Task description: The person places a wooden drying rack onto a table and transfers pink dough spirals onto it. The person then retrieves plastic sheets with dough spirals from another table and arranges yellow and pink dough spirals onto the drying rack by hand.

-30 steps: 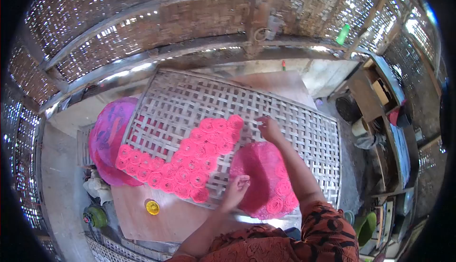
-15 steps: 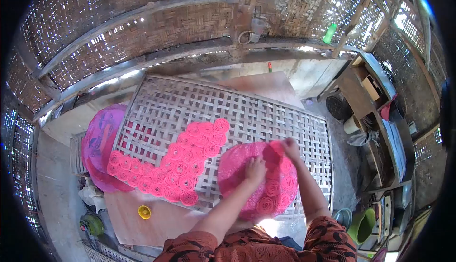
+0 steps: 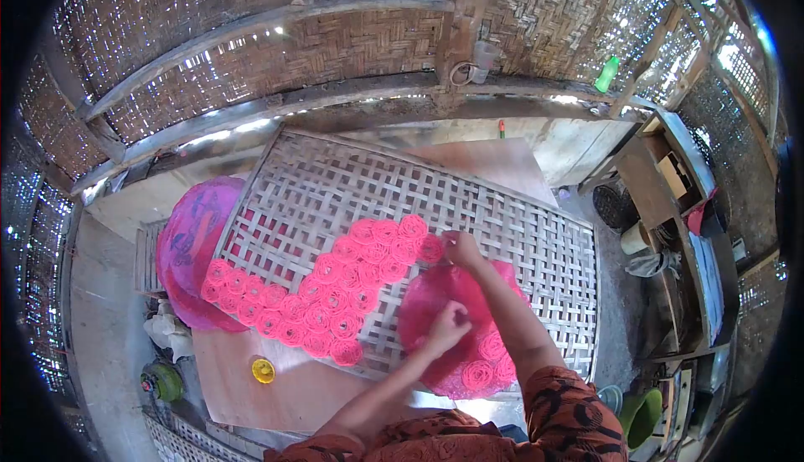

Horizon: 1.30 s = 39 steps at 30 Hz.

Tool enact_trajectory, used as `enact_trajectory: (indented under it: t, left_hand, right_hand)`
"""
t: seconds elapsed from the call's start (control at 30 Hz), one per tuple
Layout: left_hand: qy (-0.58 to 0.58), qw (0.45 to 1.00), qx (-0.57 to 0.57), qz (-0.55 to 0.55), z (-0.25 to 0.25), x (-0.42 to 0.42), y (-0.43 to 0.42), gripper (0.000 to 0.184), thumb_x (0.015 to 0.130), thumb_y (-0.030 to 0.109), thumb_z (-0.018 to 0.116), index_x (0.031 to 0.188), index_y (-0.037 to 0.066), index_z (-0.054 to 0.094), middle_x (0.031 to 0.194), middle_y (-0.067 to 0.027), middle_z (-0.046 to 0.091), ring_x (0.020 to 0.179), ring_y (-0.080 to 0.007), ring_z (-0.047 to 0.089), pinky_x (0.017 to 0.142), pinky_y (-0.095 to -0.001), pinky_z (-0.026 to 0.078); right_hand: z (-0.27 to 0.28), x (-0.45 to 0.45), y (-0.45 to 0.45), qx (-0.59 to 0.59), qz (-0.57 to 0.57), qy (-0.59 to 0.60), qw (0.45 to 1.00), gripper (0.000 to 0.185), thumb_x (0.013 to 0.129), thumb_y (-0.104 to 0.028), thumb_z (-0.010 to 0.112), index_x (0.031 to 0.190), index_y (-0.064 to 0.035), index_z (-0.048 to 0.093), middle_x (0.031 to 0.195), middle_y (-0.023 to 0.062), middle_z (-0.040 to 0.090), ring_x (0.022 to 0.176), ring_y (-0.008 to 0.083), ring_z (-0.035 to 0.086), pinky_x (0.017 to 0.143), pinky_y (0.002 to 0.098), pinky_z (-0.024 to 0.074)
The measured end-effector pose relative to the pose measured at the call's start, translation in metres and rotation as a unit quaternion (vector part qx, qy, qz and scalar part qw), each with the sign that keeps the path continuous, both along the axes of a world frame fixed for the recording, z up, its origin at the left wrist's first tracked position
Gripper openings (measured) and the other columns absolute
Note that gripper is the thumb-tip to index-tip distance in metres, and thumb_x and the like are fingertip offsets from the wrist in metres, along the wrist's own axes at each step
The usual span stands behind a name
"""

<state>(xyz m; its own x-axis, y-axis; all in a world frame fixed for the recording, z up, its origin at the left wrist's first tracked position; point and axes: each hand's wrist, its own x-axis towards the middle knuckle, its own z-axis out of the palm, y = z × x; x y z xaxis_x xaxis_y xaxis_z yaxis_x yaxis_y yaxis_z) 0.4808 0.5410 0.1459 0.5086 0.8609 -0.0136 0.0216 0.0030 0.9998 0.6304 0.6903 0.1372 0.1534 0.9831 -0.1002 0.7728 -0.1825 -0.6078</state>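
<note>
Resting at nine o'clock, a purple-pink plastic bag (image 3: 197, 232) hides whatever it may hold; from eight o'clock in towards the centre, pink rosettes (image 3: 332, 299) lie in touching rows on a woven rack (image 3: 377, 173); they look light and delicate, their thin coiled strands likely to deform or break if squeezed, so a gentle pinch at the outer rim seems best; just below centre sits the pattern's end rosette (image 3: 430, 248), with the right hand (image 3: 460, 250) at its edge, fingers bent, their grip impossible to tell; at five o'clock the left hand (image 3: 450, 325), half curled, is over a translucent pink bag (image 3: 421, 303), probably limp and slick; I cannot tell whether it grips the film; bagged rosettes (image 3: 478, 374) show through; at four o'clock, a green tub (image 3: 643, 418), contents unclear.
</note>
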Motion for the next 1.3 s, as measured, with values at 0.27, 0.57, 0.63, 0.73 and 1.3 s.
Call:
enact_trajectory:
  t: [0.27,0.57,0.63,0.73,1.3]
  left_hand:
    - [-0.29,0.883,-0.332,0.161,0.032,-0.057,0.051,0.022,0.088,0.0,0.054,0.107,0.007,0.045,0.104,-0.0094,0.056,0.091,-0.0209,0.061,0.079,-0.0376,0.053]
    - [0.01,0.988,-0.024,0.152,-0.011,-0.105,0.045,0.043,0.083,0.011,0.064,0.12,0.002,0.044,0.118,-0.0131,0.053,0.104,-0.0232,0.056,0.087,-0.033,0.048]
    - [0.176,0.975,0.063,0.123,-0.019,-0.117,0.028,0.05,0.079,0.013,0.069,0.12,0.0,0.044,0.115,-0.0142,0.052,0.101,-0.0232,0.055,0.083,-0.0321,0.049]
    - [0.226,0.966,-0.025,0.126,-0.018,-0.117,0.008,0.05,0.077,0.011,0.07,0.118,-0.001,0.044,0.109,-0.0155,0.054,0.096,-0.0227,0.056,0.079,-0.0328,0.049]
    - [0.375,0.923,0.007,0.088,-0.007,-0.096,0.025,0.045,0.074,0.03,0.072,0.102,-0.001,0.054,0.093,-0.0185,0.06,0.084,-0.0319,0.06,0.076,-0.0401,0.048]
  right_hand:
    - [0.125,-0.035,-0.091,-0.059,0.25,0.344,0.903,0.026,0.082,-0.011,0.065,0.106,-0.0014,0.063,0.093,0.0068,0.066,0.082,0.0156,0.062,0.076,0.0322,0.0498]
    - [0.037,0.007,0.016,0.047,-0.078,0.447,0.89,0.023,0.081,-0.003,0.059,0.103,0.0025,0.062,0.086,0.0075,0.065,0.073,0.0132,0.06,0.065,0.0267,0.0486]
    - [0.025,0.003,0.034,0.036,-0.14,0.512,0.847,0.027,0.082,-0.004,0.057,0.108,0.0036,0.06,0.085,0.0076,0.065,0.073,0.0159,0.062,0.064,0.0287,0.0495]
    - [-0.013,0.009,0.041,0.012,-0.118,0.419,0.9,0.033,0.082,-0.005,0.054,0.114,0.0021,0.058,0.084,0.0134,0.066,0.072,0.0186,0.064,0.064,0.0312,0.0504]
    - [-0.005,0.099,-0.205,0.023,-0.12,-0.024,0.992,0.036,0.066,-0.021,0.077,0.085,0.0004,0.056,0.093,0.0203,0.054,0.085,0.0349,0.056,0.076,0.0403,0.0488]
